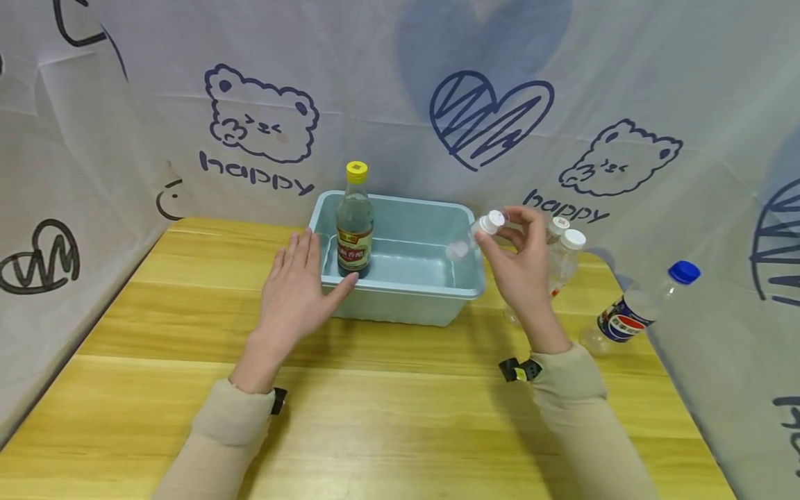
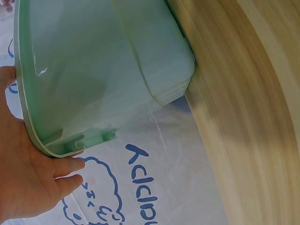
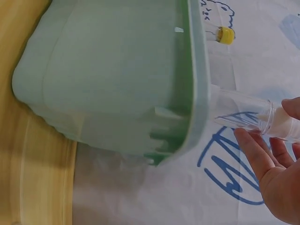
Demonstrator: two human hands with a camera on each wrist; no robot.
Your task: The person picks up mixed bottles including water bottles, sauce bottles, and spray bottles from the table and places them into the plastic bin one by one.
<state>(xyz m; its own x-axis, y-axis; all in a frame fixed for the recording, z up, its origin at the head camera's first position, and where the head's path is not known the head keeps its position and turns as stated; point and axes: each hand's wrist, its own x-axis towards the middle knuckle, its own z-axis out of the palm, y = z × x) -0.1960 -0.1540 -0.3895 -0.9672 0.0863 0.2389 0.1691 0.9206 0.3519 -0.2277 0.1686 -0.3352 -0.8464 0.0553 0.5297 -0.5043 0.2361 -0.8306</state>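
Note:
A light blue-green plastic bin [image 1: 400,302] stands on the table, and a glass bottle with a yellow cap and red label [image 1: 355,239] is upright in its left end. My left hand [image 1: 294,285] rests at the bin's front left corner, fingers straight along the outside and thumb by the front rim. With thumb and fingers my right hand [image 1: 521,260] pinches a small clear bottle with a white cap [image 1: 489,221]. That bottle tilts over the bin's right end, cap up and base toward the inside. In the right wrist view the clear bottle [image 3: 239,110] overlaps the rim's edge.
Right of the bin, clear bottles with white caps [image 1: 570,243] stand partly hidden behind my right hand. Farther right is a Pepsi-labelled bottle with a blue cap [image 1: 625,319]. A printed white cloth [image 1: 375,90] hangs behind the wooden table [image 1: 400,410].

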